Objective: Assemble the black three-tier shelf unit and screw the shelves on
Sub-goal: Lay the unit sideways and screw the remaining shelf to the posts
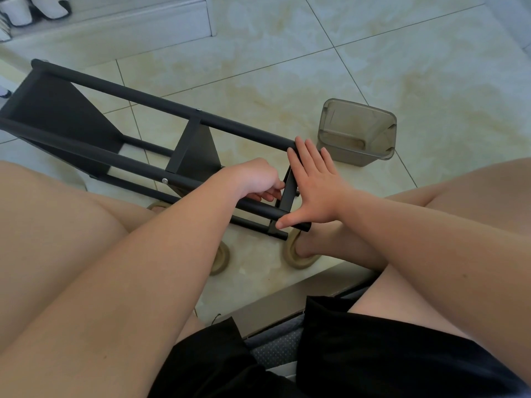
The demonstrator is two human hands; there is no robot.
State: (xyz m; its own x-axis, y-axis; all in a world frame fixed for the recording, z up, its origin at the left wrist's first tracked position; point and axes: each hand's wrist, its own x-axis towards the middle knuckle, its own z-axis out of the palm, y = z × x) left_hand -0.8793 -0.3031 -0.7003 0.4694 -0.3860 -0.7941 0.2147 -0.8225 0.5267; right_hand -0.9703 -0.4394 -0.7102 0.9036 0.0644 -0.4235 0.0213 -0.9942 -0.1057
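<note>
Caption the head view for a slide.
Right hand flat against the end shelf of the black shelf unit lying sideways; left hand curled behind it.

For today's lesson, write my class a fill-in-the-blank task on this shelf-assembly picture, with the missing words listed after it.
1. The black shelf unit lies on its ___ on the floor.
2. The right hand presses flat against the unit's near end, fingers ___.
3. The left hand reaches over a pole to the nearest shelf, fingers ___.
4. The floor is laid with pale ___.

Missing words: side; straight; curled; tiles.
</note>
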